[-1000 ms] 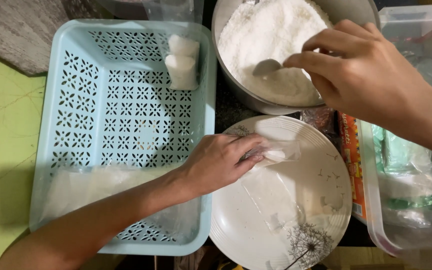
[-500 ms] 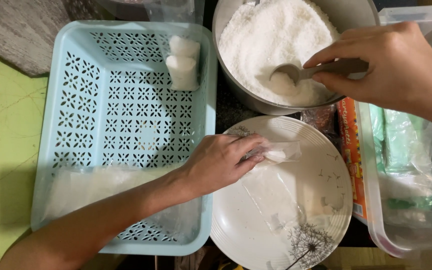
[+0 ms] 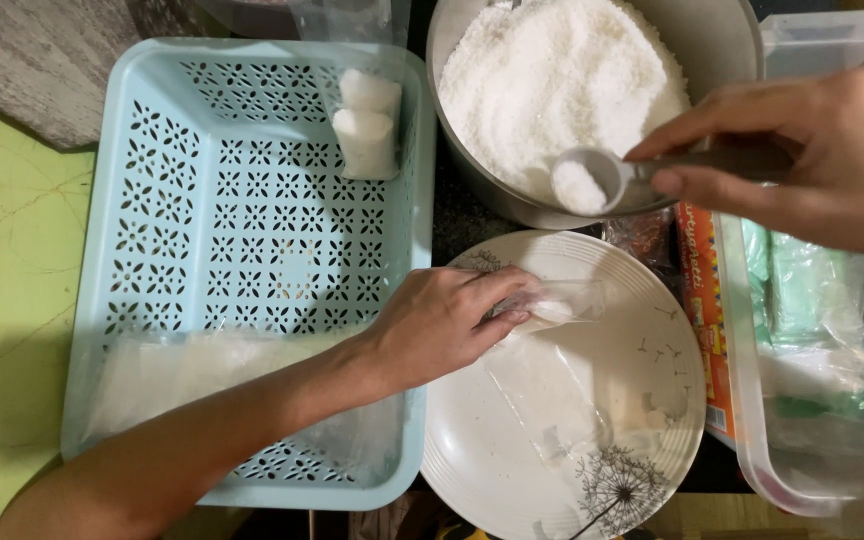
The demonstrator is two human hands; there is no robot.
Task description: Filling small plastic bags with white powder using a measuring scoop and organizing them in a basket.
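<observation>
Now spoon above bag mouth, up and right of it.
Left hand [image 3: 442,325] pinches the clear bag [image 3: 557,302] on the plate [image 3: 592,470], mouth pointing right; farther up, right hand [image 3: 812,160] fingers clamp the spoon [image 3: 592,180] of white grains at the bowl [image 3: 492,195] rim.

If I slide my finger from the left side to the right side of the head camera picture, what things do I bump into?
Green mat → light blue basket → left hand on the white plate → spoon of white grains held by the right hand → clear plastic box.
</observation>
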